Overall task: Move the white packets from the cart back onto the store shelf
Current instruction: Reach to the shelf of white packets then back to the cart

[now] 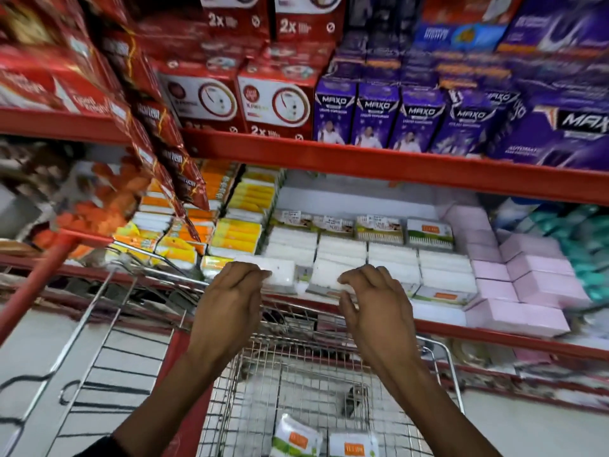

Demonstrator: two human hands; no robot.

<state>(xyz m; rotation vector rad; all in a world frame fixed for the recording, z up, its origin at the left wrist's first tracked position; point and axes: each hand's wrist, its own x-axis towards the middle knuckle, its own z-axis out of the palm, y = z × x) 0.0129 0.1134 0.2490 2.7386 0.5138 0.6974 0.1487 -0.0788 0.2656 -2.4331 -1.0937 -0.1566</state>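
At the shelf [494, 334] edge, the left hand [230, 301] seems to clamp curled fingers on one white packet [283, 272], the right hand [375, 305] on a second packet [324, 275]; released too early, either may drop into the cart [329, 374].

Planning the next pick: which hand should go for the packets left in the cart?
Right, probably: left hand and right hand are both at the shelf, but the cart packets lie slightly nearer the right forearm.

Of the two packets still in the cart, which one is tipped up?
The left packet, the one with green print: it leans at an angle, while the right packet lies flatter, face up.
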